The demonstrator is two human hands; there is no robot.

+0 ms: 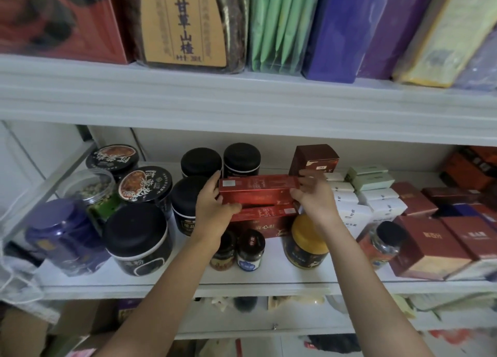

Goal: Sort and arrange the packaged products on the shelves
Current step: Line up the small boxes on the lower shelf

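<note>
A long red box (pixel 258 188) lies flat on top of another red box (pixel 265 216) in the middle of the white shelf (pixel 269 278). My left hand (pixel 212 206) grips the upper box's left end, thumb on the front face. My right hand (pixel 313 192) holds its right end with fingers over the top. Both forearms reach in from below.
Black-lidded jars (pixel 138 238) and a purple jar (pixel 63 235) stand to the left. Small jars (pixel 250 249) and a yellow-lidded jar (pixel 306 241) are in front. White cartons (pixel 355 211) and maroon boxes (pixel 430 246) fill the right. The upper shelf holds tall packages (pixel 185 23).
</note>
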